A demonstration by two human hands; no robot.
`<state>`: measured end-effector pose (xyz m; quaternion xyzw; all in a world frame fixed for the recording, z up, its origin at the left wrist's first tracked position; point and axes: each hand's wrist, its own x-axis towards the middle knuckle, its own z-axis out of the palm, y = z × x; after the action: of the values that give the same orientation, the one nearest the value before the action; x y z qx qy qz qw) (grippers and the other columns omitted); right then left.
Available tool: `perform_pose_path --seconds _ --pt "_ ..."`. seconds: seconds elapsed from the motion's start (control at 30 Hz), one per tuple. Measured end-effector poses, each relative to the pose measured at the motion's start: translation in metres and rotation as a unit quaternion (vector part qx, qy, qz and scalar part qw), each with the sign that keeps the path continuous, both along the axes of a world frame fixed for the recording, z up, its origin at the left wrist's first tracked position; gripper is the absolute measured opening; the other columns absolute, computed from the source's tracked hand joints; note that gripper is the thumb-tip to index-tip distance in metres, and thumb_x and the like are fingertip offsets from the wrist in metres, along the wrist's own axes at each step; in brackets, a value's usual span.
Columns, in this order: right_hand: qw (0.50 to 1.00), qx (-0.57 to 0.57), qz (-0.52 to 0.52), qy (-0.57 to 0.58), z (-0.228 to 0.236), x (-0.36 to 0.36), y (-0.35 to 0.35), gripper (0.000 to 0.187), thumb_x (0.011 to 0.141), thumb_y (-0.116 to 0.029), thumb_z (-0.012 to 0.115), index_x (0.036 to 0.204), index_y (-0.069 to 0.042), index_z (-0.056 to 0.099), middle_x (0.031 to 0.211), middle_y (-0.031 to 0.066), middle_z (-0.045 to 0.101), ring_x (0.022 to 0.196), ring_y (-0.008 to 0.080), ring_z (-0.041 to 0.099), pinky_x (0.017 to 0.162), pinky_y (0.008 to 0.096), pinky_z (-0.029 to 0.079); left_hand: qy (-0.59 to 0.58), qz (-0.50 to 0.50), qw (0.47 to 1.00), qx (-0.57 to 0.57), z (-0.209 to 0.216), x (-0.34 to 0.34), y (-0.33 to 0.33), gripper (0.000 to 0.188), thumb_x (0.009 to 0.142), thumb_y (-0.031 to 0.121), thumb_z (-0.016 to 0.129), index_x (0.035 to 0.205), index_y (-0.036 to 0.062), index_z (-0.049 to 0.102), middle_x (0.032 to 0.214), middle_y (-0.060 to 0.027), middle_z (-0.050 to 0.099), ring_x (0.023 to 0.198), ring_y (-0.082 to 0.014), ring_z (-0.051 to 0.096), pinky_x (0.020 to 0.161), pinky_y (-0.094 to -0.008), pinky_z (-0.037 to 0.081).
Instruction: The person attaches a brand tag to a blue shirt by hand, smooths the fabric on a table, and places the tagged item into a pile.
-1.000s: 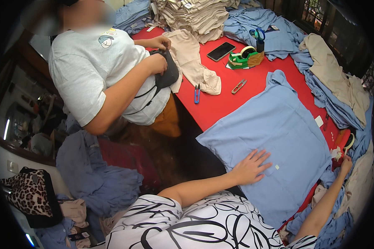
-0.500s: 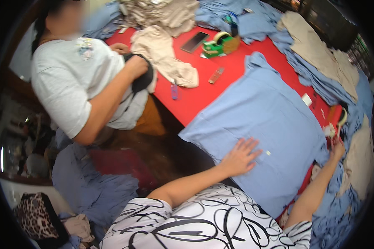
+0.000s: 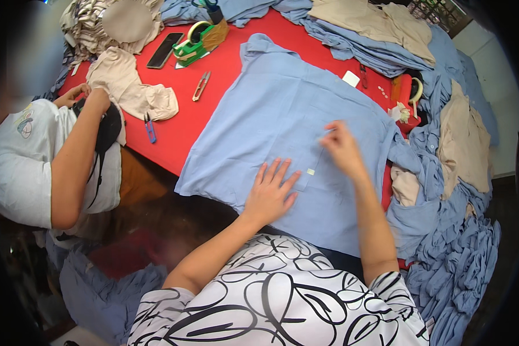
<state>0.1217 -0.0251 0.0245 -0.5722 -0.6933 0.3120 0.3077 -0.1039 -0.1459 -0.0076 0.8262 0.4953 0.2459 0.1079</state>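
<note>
A light blue shirt (image 3: 282, 115) lies spread out flat on the red tabletop (image 3: 150, 138). My left hand (image 3: 271, 193) rests on its near part, palm down with fingers apart. Just right of those fingertips, a small pale square sticker (image 3: 311, 171) sits on the cloth. Over the shirt's right half is my right hand (image 3: 343, 150), its fingers drawn together in a pinch. Whatever they hold, if anything, is too small to make out. Near the shirt's right edge stands a tape roll (image 3: 416, 90) in a red holder, with crumpled pale scraps (image 3: 399, 113) beside it.
A green tape dispenser (image 3: 199, 43), a phone (image 3: 165, 51), thread snips (image 3: 201, 86) and blue-handled snips (image 3: 150, 128) lie beyond the shirt's left side. At left, a co-worker (image 3: 34, 155) handles a black item (image 3: 106, 124). Blue garments (image 3: 450, 277) and beige ones (image 3: 464, 144) are heaped at right.
My right hand has come back from the tape roll at the right and is now over the shirt, pinched. My left hand stays flat on the cloth. The view has shifted rightward.
</note>
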Motion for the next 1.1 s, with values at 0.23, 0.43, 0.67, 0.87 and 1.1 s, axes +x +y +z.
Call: perform_pose_path --seconds 0.23,0.43,0.67,0.87,1.1 --pt "0.983 0.012 0.062 -0.174 -0.01 -0.08 0.006 0.018 0.087 -0.007 0.065 0.099 0.0 0.052 0.081 0.0187 0.067 0.078 0.0345 0.067 0.069 0.043 0.051 0.006 -0.005 1.0 0.0 0.0 0.002 -0.001 0.055 0.086 0.032 0.067 0.138 0.0162 0.055 0.149 -0.0169 0.043 0.139 -0.0362 0.038 0.114 -0.0543 0.028" --pt "0.956 0.013 0.051 -0.29 0.013 -0.08 0.015 0.03 0.084 -0.023 0.073 0.092 -0.001 0.055 0.08 0.0179 0.067 0.08 0.0357 0.066 0.07 0.045 0.05 -0.05 -0.014 0.998 -0.024 -0.001 -0.008 0.002 0.051 0.087 0.026 0.067 0.135 0.0133 0.057 0.147 -0.0158 0.047 0.137 -0.0346 0.041 0.112 -0.0522 0.031" --pt "0.951 0.078 -0.258 -0.149 0.002 0.022 0.005 0.044 0.085 -0.034 0.073 0.11 -0.002 0.058 0.106 0.0188 0.063 0.094 0.033 0.064 0.08 0.0424 0.05 -0.175 0.162 0.971 0.005 0.018 -0.104 0.105 0.029 0.09 0.018 0.064 0.115 0.0037 0.066 0.119 -0.0178 0.064 0.109 -0.0355 0.059 0.095 -0.0447 0.046" --pt "0.854 0.147 -0.426 -0.259 -0.003 0.144 0.031 0.034 0.085 -0.028 0.073 0.106 -0.004 0.064 0.107 0.0168 0.065 0.096 0.0325 0.062 0.082 0.0401 0.049 -0.099 0.271 0.957 -0.015 0.012 -0.097 0.245 0.037 0.093 0.036 0.062 0.104 0.0007 0.067 0.099 -0.0177 0.068 0.093 -0.0366 0.063 0.087 -0.0458 0.049" --pt "0.918 0.108 -0.194 0.33 0.117 0.182 -0.076 0.02 0.094 -0.018 0.066 0.109 -0.005 0.063 0.102 0.0015 0.064 0.098 0.0115 0.058 0.086 0.0276 0.046 -0.624 0.002 0.726 -0.289 0.142 -0.156 0.17 0.023 0.102 0.027 0.055 0.102 0.0048 0.061 0.089 -0.0028 0.066 0.085 -0.016 0.066 0.078 -0.0307 0.053"
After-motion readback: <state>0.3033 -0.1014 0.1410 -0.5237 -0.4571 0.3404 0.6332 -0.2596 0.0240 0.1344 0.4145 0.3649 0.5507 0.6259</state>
